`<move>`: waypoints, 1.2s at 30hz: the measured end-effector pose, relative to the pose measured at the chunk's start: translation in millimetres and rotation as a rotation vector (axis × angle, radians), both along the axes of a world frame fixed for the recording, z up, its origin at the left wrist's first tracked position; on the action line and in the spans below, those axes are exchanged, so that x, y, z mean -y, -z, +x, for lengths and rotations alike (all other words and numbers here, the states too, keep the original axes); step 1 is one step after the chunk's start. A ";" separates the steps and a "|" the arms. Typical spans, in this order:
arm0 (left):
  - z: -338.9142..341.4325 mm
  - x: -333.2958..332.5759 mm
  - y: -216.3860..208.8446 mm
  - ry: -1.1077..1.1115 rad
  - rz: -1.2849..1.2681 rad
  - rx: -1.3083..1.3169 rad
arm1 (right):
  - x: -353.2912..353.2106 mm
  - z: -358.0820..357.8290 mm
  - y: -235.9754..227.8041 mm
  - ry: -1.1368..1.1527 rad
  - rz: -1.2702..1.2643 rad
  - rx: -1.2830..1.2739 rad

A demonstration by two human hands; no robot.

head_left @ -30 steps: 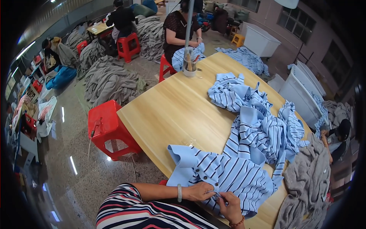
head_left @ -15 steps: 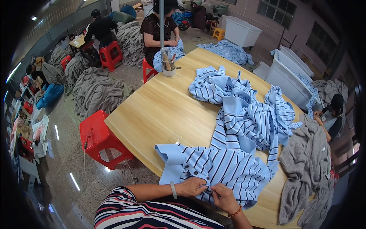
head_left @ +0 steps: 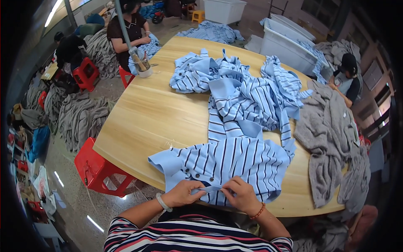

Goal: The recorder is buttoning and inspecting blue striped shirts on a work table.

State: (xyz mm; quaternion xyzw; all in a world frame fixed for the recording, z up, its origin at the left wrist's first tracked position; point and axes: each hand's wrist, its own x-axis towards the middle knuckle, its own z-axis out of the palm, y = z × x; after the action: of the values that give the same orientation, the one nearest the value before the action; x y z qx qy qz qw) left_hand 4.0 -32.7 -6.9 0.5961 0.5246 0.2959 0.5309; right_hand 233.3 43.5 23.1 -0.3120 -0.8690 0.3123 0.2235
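A light blue knit garment [head_left: 247, 161] with dark stripes and dark buttons lies along the near edge of the wooden table. My left hand [head_left: 184, 193] pinches the edge of its buttoned front strip between thumb and fingers. A short way to the right, my right hand [head_left: 241, 196] grips the same strip, with the fingers closed. The strip is stretched between both hands, just below the buttons. Beyond this garment, more striped blue garments [head_left: 252, 98] are heaped on the table, touching its far side.
Grey knit garments [head_left: 321, 134] drape over the table's right side. A glass jar of tools [head_left: 142, 65] stands at the far left edge, near a pole. A red stool [head_left: 98, 166] is at the left. White bins [head_left: 289, 46] and co-workers [head_left: 128, 31] are beyond.
The view has shifted, so the table sits further left and higher in it. My hands are slightly further apart, with the strip now visible stretched between them.
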 end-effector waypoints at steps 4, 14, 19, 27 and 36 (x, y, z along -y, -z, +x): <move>11.3 8.6 -15.8 -0.076 0.297 -0.115 | 21.0 -27.0 -22.0 -0.105 -0.019 -0.130; 17.1 22.1 -0.4 -0.083 0.126 0.004 | 28.0 -21.8 -1.3 -0.125 0.017 -0.045; 24.4 20.0 7.3 -0.108 0.308 -0.211 | 28.1 -19.0 -1.8 -0.252 0.104 -0.153; 19.9 19.2 6.4 -0.071 0.263 -0.205 | 31.5 -15.5 7.0 -0.144 -0.055 -0.015; 21.6 18.2 19.7 -0.054 0.163 -0.186 | 28.8 -12.4 10.5 -0.255 -0.094 -0.088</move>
State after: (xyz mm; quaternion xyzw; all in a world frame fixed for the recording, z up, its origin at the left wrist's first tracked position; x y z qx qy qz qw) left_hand 25.6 -50.9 -26.6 0.6478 0.5616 0.2954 0.4215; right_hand 220.9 14.7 12.6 -0.1952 -0.8753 0.3921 0.2051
